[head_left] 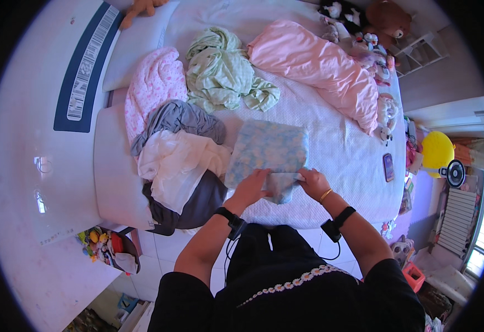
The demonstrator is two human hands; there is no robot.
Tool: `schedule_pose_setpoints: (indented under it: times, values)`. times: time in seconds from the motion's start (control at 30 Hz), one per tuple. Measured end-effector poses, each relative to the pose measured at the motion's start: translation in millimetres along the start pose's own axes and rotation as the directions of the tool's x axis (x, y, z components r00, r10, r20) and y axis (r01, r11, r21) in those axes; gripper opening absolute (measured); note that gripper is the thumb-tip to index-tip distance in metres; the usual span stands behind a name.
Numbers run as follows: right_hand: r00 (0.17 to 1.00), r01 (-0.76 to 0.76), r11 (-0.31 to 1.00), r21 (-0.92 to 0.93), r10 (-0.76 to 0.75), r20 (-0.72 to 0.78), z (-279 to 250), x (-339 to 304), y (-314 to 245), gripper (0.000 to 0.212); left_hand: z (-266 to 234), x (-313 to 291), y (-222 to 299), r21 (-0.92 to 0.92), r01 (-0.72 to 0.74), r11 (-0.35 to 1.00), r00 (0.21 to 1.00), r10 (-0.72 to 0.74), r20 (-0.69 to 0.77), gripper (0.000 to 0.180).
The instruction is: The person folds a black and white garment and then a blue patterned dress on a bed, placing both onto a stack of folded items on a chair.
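Note:
On the bed right in front of me lies a light blue and white patterned cloth (268,145), folded into a rough rectangle. Its near part is turned up into a smaller flap between my hands. My left hand (250,188) grips the left side of that flap, fingers partly hidden. At the flap's right end, my right hand (315,183) pinches the edge between thumb and fingers. To the left of the cloth, a crumpled white garment (177,163) rests partly over a dark grey one (204,196).
Farther left are a grey cloth (184,120), a pink patterned one (156,83) and a green checked one (220,74). A pink quilt (319,66) stretches across the far side. A phone (388,167) lies near the bed's right edge, with plush toys (387,113) beyond.

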State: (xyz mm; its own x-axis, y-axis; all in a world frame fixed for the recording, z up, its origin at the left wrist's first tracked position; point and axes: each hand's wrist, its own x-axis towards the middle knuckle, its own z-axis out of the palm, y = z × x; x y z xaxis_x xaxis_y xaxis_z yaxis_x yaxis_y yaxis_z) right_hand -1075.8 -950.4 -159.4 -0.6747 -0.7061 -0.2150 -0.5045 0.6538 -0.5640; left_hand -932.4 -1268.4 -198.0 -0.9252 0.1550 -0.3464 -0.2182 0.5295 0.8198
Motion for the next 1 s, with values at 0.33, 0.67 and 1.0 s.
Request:
schedule_pose_setpoints:
  times: [0.33,0.67,1.0]
  values:
    - [0.973,0.051,0.916,0.399,0.045,-0.227,-103.2,-38.9,-65.7,0.028,28.2,13.5,-80.1,0.369,0.165,0.915,0.934,-0.024,-0.358,0.103]
    - [0.854,-0.219,0.895,0.389,0.369,-0.368,-143.6,-123.4,17.1,0.036,-23.5,50.2,33.3,0.467,-0.006,0.884,0.841,0.257,-0.476,0.027]
    - [0.672,-0.289,0.840,0.459,0.519,-0.528,-167.1,-161.2,84.3,0.051,-27.4,14.3,137.9,0.248,-0.031,0.968,0.958,0.100,-0.268,0.029]
